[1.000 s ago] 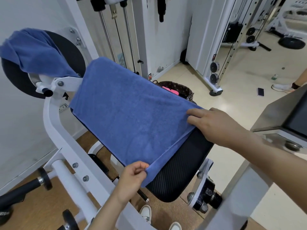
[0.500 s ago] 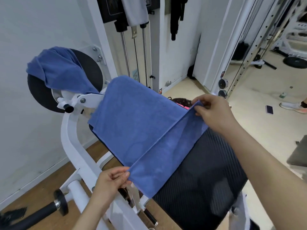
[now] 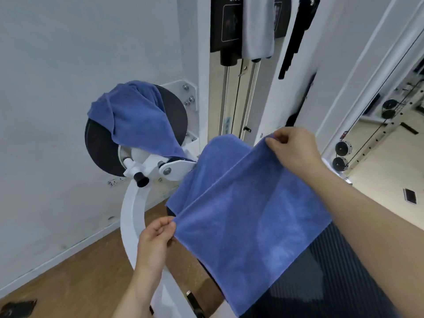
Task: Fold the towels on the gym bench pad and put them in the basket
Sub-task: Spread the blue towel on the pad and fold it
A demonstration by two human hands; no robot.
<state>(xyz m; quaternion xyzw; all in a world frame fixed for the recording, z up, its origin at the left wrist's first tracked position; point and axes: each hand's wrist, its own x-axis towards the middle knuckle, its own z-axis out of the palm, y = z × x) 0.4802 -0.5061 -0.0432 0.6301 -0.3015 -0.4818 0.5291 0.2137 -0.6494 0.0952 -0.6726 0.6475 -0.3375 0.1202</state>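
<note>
- My left hand (image 3: 156, 239) pinches the blue towel (image 3: 247, 221) by its near corner.
- My right hand (image 3: 296, 148) pinches its far corner, over the bench pad (image 3: 325, 278).

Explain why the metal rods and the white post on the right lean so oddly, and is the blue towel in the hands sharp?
Head view: the wide-angle lens tilts the metal rods and white post toward the edges; the held towel looks slightly soft, its weave smeared; lighting is even, without hard shadows.
</note>
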